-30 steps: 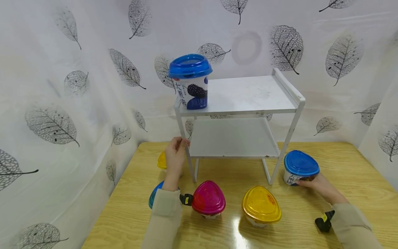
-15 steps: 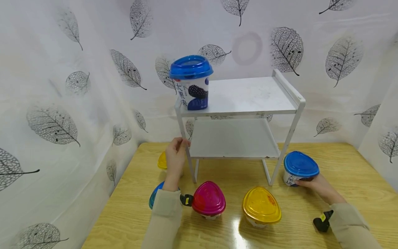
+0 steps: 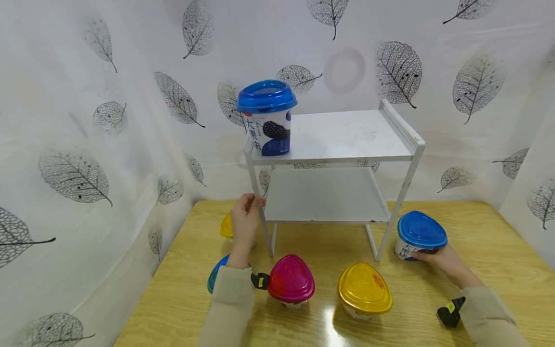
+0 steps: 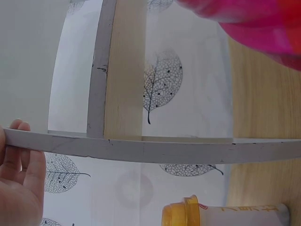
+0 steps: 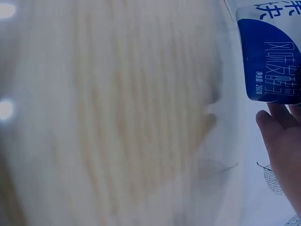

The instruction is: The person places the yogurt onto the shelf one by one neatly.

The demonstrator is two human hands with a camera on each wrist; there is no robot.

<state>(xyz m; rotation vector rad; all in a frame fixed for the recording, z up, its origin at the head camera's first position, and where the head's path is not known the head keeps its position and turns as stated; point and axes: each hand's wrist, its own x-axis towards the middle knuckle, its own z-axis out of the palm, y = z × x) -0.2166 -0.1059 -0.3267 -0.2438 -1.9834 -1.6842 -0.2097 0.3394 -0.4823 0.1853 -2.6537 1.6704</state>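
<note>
A: Where do we locate the hands?

B: We see the left hand (image 3: 245, 217) curled round the left upright (image 4: 164, 150) of the white rack (image 3: 329, 193). The right hand (image 3: 447, 266) grips the blue-lidded cup (image 3: 416, 238), just right of the rack.

A: What writing do we read on that cup?

B: On its blue panel (image 5: 270, 61) we read 风味发酵乳 and 净含量: 260克, with 块 above.

A: Which other units do we note?

B: At the left end of the rack's top shelf (image 3: 347, 137), we find the blackberry cup (image 3: 268, 120), upright, marked 大果块 beside a printed blackberry. In front of the rack, we have the pink-lidded cup (image 3: 291, 279) and the front yellow-lidded cup (image 3: 364, 289). Left of the rack stands the rear yellow-lidded cup (image 3: 226, 225); we cannot make out its orange characters.
</note>
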